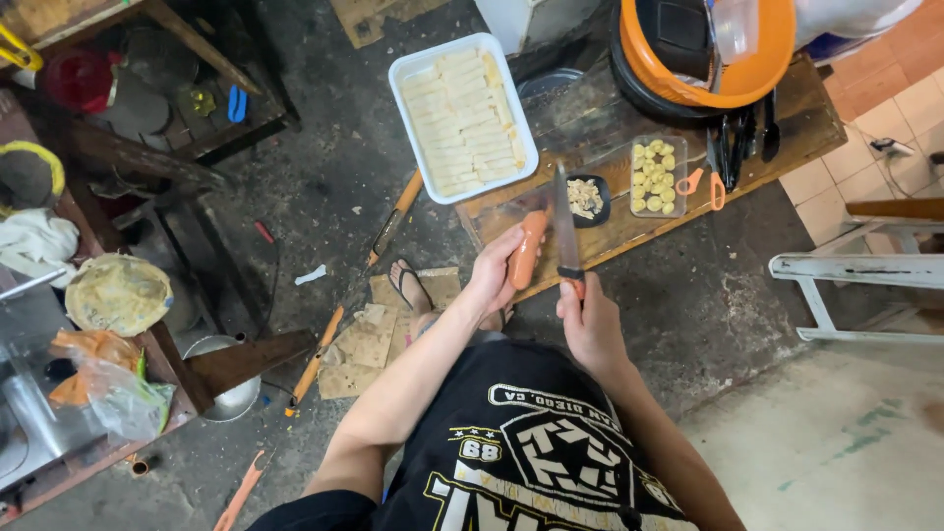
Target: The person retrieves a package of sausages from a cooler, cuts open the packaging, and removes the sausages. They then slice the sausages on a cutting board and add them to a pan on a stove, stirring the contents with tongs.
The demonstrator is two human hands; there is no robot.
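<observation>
Head view: left hand (492,270) grips an orange sausage (526,251); right hand (587,320) clenches a long steel knife (564,218) pointing twelve o'clock, best kept clear of fingers.

A low wooden bench (639,221) carries a white tray (405,79) over its left end, 1 black dish (600,206) and 1 clear box (657,146) mid-bench, and an orange basin (757,74) at the far edge.

sausage (526,250): 1 | knife (565,221): 1 | white tray (404,77): 1 | clear box (656,202): 1 | black dish (602,187): 1 | orange basin (767,61): 1
</observation>
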